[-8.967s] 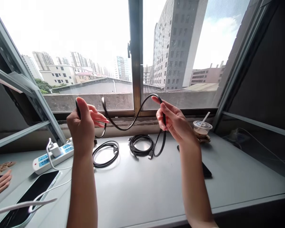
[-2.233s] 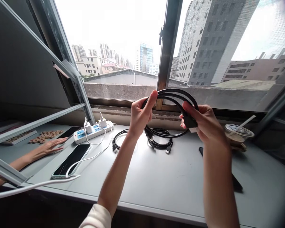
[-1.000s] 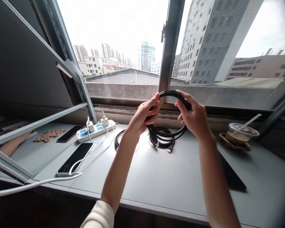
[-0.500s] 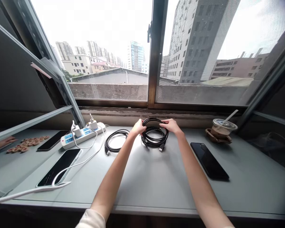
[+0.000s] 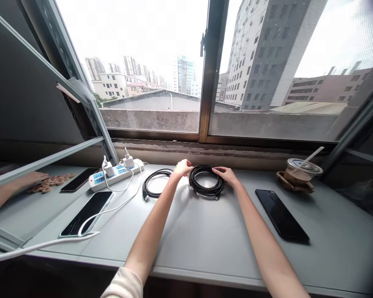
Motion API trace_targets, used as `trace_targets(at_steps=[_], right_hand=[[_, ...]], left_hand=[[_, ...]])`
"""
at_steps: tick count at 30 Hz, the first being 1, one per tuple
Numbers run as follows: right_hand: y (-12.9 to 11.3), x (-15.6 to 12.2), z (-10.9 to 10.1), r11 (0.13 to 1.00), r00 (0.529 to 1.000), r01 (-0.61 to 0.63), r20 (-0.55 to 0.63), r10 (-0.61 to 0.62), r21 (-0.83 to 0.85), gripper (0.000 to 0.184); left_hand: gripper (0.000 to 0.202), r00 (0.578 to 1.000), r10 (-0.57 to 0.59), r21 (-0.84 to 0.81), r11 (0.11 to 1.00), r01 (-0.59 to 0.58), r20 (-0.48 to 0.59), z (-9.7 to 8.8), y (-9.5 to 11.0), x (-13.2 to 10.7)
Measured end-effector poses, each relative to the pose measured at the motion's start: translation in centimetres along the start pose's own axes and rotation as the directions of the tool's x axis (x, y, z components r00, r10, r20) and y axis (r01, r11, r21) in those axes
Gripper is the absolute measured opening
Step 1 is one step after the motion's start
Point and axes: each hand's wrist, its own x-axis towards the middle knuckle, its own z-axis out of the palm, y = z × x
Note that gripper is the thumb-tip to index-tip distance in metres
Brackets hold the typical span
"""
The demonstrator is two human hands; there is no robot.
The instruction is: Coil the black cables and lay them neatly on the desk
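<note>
A thick coil of black cable (image 5: pixel 207 191) lies on the grey table (image 5: pixel 202 240) between my two hands, its loops gathered into one ring. My left hand (image 5: pixel 182 169) is at the ring's upper left edge, thumb and fingers pinched together there. On the upper right edge, my right hand (image 5: pixel 226 175) has its fingertips closed on the loops. Connector ends show at the near side of the coil, too small to identify. Left of my left hand rests a thinner coil of black cable (image 5: pixel 145 184), partly hidden by my forearm.
A white power strip (image 5: pixel 115 179) with chargers plugged in sits at left, beside a phone (image 5: pixel 87 214) crossed by a white cord. Further left, another person's hand (image 5: pixel 31 179) touches small brown pieces (image 5: pixel 59 180). At right are a black phone (image 5: pixel 281 215) and a lidded cup (image 5: pixel 300 174).
The raised upper loops have come down onto the rest of the coil, forming one ring. My view has shifted slightly left, and the other person's hand reaches the brown pieces.
</note>
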Motion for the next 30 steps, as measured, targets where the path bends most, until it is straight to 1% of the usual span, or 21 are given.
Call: trace_targets(at_steps=[3, 5, 6, 9, 11, 12, 15, 16, 18, 23, 26, 28, 30], right_hand=[[0.6, -0.1, -0.1, 0.993, 1.0, -0.006, -0.017, 0.008, 0.114, 0.06], [0.9, -0.1, -0.2, 0.983, 0.999, -0.012, -0.042, 0.02, 0.182, 0.068], [1.1, -0.1, -0.3, 0.978, 0.998, -0.013, -0.054, 0.025, 0.209, 0.068], [1.5, 0.2, -0.3, 0.967, 0.996, -0.016, -0.078, 0.037, 0.253, 0.063], [1.7, 0.4, -0.1, 0.964, 0.996, -0.018, -0.084, 0.042, 0.265, 0.059], [1.8, 0.4, -0.1, 0.962, 0.995, -0.02, -0.084, 0.044, 0.271, 0.058], [1.9, 0.5, 0.0, 0.958, 0.995, -0.023, -0.084, 0.049, 0.287, 0.057], [1.8, 0.5, -0.1, 0.956, 0.995, -0.026, -0.084, 0.052, 0.291, 0.056], [1.7, 0.4, -0.1, 0.955, 0.995, -0.032, -0.085, 0.06, 0.293, 0.053], [1.4, 0.1, 0.0, 0.956, 0.994, -0.062, -0.073, 0.086, 0.288, 0.04], [1.2, 0.1, 0.1, 0.956, 0.992, -0.082, -0.069, 0.105, 0.282, 0.035], [1.1, 0.2, 0.0, 0.956, 0.991, -0.094, -0.069, 0.118, 0.279, 0.033], [1.1, 0.3, -0.1, 0.955, 0.989, -0.104, -0.069, 0.127, 0.279, 0.032]], left_hand=[[0.032, 0.999, -0.005, 0.003, 1.0, 0.005, -0.036, -2.3, -0.1, -0.5], [0.033, 0.999, -0.024, 0.008, 1.0, 0.025, -0.033, -3.8, -0.6, -0.7], [0.034, 0.999, -0.044, 0.018, 0.999, 0.044, -0.021, -4.5, -1.0, -0.8], [0.038, 0.989, -0.14, 0.076, 0.988, 0.135, 0.056, -6.1, -2.3, -0.9], [0.04, 0.965, -0.219, 0.125, 0.972, 0.201, 0.148, -6.8, -3.2, -1.1], [0.04, 0.945, -0.258, 0.15, 0.961, 0.231, 0.201, -7.1, -3.6, -1.2], [0.041, 0.87, -0.363, 0.223, 0.927, 0.301, 0.334, -7.2, -4.5, -1.5], [0.041, 0.848, -0.388, 0.242, 0.917, 0.316, 0.362, -7.1, -4.7, -1.5], [0.041, 0.817, -0.418, 0.266, 0.904, 0.334, 0.397, -6.6, -4.9, -1.4], [0.029, 0.775, -0.466, 0.28, 0.883, 0.376, 0.426, -5.2, -4.6, -0.7], [0.027, 0.751, -0.486, 0.281, 0.873, 0.398, 0.447, -5.0, -4.4, -0.2], [0.028, 0.739, -0.496, 0.287, 0.868, 0.406, 0.456, -5.1, -4.2, -0.2], [0.037, 0.735, -0.499, 0.286, 0.866, 0.41, 0.459, -5.3, -3.9, -0.3]])
